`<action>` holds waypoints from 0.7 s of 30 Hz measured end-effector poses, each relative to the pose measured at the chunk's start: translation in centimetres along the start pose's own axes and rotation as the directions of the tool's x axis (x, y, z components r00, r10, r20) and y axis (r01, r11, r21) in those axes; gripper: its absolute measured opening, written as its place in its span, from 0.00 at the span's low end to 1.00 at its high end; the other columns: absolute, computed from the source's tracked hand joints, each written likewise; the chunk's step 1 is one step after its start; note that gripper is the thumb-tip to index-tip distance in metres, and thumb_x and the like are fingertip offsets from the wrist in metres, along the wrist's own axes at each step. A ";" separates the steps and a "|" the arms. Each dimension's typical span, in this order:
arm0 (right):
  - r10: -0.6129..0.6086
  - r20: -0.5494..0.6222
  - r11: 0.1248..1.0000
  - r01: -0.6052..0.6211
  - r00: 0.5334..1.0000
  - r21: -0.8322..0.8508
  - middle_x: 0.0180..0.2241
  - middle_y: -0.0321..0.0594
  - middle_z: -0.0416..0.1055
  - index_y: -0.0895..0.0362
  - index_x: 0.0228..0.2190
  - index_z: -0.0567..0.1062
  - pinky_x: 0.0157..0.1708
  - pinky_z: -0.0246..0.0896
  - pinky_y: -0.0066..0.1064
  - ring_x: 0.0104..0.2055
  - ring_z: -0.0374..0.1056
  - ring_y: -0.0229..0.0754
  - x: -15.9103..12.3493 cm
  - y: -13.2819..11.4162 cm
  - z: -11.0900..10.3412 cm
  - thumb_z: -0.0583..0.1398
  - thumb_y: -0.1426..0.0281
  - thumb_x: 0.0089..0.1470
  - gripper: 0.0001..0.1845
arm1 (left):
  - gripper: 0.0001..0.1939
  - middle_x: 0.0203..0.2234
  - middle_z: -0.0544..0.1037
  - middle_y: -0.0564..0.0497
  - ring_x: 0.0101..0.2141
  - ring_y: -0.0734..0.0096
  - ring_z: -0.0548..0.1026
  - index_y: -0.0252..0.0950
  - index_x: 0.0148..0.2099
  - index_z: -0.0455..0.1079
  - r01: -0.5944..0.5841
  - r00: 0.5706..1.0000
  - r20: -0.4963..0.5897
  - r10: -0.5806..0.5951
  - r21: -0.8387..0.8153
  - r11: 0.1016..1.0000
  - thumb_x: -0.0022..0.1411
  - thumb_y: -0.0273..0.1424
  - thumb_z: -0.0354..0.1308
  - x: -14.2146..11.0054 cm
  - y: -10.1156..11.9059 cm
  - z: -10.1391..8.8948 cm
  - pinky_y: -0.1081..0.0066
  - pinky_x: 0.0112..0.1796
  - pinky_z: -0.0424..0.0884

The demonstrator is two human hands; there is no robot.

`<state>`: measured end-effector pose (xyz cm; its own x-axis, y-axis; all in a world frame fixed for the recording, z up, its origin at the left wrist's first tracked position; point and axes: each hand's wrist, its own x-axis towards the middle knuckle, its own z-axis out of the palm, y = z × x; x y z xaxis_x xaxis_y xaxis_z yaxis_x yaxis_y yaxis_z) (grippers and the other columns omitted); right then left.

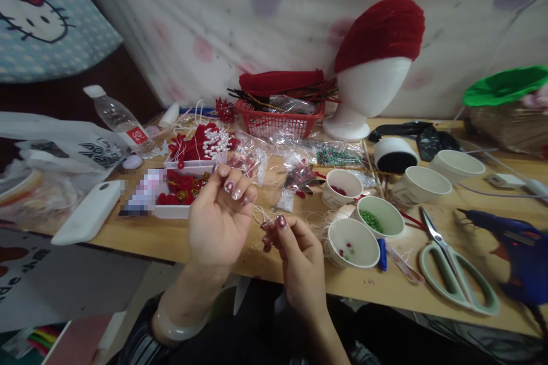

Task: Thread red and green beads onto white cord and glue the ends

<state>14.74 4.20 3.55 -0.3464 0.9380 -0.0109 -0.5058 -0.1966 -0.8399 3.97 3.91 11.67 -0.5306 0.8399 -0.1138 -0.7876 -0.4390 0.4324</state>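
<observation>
A thin white thread loops in the short gap between my two hands, just above the table's front edge. My left hand, palm turned up, has its fingers curled in on one part of the thread. Thumb and fingers of my right hand pinch the other part, lower and to the right. Any small bead on the thread is too small to make out. Right of my hands stand a paper cup holding a few red and green beads, a cup of green beads and a cup with red pieces.
Green-handled scissors and a blue glue gun lie at right. White boxes of red decorations, a white phone and a bottle are at left. Behind stand a red basket and a white head form.
</observation>
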 end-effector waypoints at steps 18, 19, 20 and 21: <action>-0.448 -0.390 0.878 0.479 0.804 -0.021 0.29 0.35 0.70 0.54 0.27 0.78 0.26 0.58 0.27 0.27 0.61 0.33 -1.1 -8.2 -3.7 0.67 0.69 0.53 0.04 | 0.21 0.17 0.62 0.56 0.17 0.83 0.61 0.32 0.27 0.64 0.047 0.982 -0.178 -0.059 -0.066 0.997 0.72 0.21 0.40 2.6 -1.8 -0.9 0.81 0.20 0.61; -0.452 -0.425 0.871 0.492 0.784 -0.019 0.29 0.36 0.70 0.55 0.26 0.78 0.26 0.58 0.27 0.26 0.60 0.33 -1.2 -8.7 -4.2 0.67 0.70 0.51 0.04 | 0.21 0.17 0.62 0.56 0.17 0.83 0.62 0.32 0.27 0.64 0.039 0.982 -0.182 -0.050 -0.061 0.997 0.72 0.21 0.41 2.8 -1.9 -1.1 0.81 0.21 0.61; -0.453 -0.456 0.866 0.501 0.766 -0.019 0.29 0.36 0.70 0.56 0.26 0.78 0.25 0.58 0.27 0.26 0.60 0.33 -1.3 -9.0 -4.6 0.68 0.70 0.49 0.05 | 0.20 0.17 0.63 0.56 0.17 0.82 0.62 0.32 0.27 0.65 0.032 0.982 -0.184 -0.042 -0.053 0.998 0.71 0.21 0.42 2.9 -2.2 -1.3 0.81 0.21 0.62; -0.455 -0.477 0.861 0.509 0.752 -0.019 0.29 0.36 0.70 0.56 0.25 0.78 0.24 0.57 0.27 0.25 0.59 0.33 -1.3 -9.3 -5.0 0.69 0.70 0.48 0.05 | 0.19 0.17 0.63 0.56 0.17 0.82 0.63 0.32 0.27 0.65 0.026 0.983 -0.183 -0.034 -0.045 0.999 0.71 0.20 0.43 2.9 -2.4 -1.6 0.81 0.21 0.64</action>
<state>23.87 6.24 8.70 0.3463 0.9310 0.1155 -0.5970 0.3137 -0.7384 3.80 6.90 8.90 -0.5519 0.7820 -0.2897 -0.8145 -0.4308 0.3886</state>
